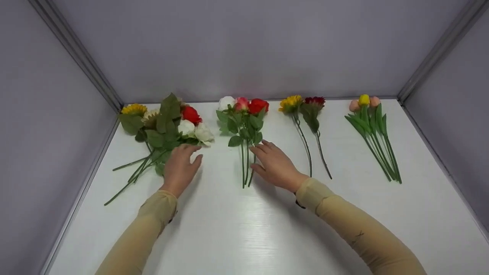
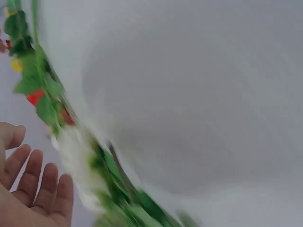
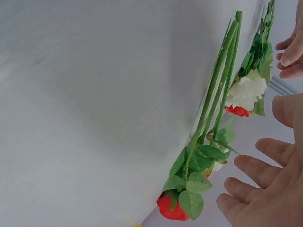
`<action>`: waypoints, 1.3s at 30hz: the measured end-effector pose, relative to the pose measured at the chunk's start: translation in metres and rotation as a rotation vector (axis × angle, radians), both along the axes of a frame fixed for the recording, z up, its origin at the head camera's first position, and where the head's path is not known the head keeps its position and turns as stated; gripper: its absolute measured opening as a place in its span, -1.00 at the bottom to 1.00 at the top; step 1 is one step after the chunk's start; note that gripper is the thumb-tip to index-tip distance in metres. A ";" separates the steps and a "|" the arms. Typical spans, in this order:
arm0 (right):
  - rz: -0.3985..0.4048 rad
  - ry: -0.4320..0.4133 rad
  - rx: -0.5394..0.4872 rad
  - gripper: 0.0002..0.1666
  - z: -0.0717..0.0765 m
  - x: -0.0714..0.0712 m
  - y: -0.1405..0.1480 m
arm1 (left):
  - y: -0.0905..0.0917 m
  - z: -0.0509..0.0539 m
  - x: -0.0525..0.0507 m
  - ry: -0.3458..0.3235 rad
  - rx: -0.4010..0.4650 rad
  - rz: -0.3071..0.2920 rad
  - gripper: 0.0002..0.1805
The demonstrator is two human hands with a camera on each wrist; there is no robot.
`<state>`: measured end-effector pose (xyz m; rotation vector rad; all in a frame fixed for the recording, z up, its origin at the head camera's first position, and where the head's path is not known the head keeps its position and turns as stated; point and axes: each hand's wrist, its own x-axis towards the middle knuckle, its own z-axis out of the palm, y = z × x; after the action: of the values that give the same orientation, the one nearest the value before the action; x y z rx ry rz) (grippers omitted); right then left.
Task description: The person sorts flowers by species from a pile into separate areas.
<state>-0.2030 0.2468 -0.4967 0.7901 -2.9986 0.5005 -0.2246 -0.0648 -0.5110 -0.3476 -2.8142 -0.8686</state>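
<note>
My left hand hovers at the right edge of a mixed pile of artificial flowers, fingers spread and holding nothing. That pile has a yellow sunflower, a red rose and white blooms. Close to the stems of the middle rose bunch is my right hand, its fingers extended. In the right wrist view those green stems lie beside the open fingers, with nothing gripped. The left wrist view shows loose fingers apart from a blurred white bloom.
Right of the middle bunch lie a yellow flower and a dark red flower on long stems. Several tulips lie farther right. All rest on a white table enclosed by grey panels.
</note>
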 end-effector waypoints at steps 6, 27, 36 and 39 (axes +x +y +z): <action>0.117 0.048 0.116 -0.28 0.001 0.006 -0.038 | -0.074 -0.009 0.004 0.118 -0.126 0.076 -0.69; 0.436 0.160 0.277 -0.22 -0.002 0.049 -0.162 | -0.169 -0.025 0.039 0.004 -0.246 0.187 -0.82; 0.424 0.150 0.261 -0.25 -0.006 0.047 -0.152 | -0.169 -0.017 0.043 -0.150 -0.160 0.194 -0.73; 0.413 0.147 0.247 -0.27 -0.007 0.044 -0.147 | -0.170 -0.016 0.044 -0.146 -0.167 0.178 -0.73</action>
<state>-0.1585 0.1001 -0.5034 1.4083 -2.7933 0.0611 -0.1808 -0.2351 -0.5267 -0.0542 -3.0030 -0.6485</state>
